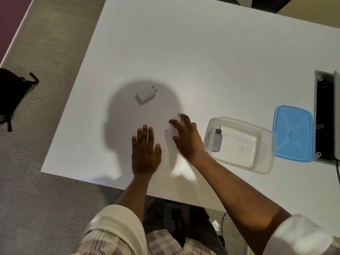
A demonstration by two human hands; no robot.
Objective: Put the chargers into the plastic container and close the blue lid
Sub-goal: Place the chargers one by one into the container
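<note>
A clear plastic container (261,162) stands on the white table at the right, with a grey charger (217,142) lying inside at its left end. The blue lid (292,133) lies flat on the table just right of the container. A white charger (146,94) rests on the table farther out, in shadow. My right hand (185,137) has its fingers closed around a second white charger (173,126), whose prongs show above the fingertips. My left hand (145,150) lies flat and empty on the table beside it.
A grey cable box (325,116) with an open dark recess is set in the table beyond the blue lid. A black bag (11,94) lies on the carpet at the left. The table's near edge runs just below my wrists.
</note>
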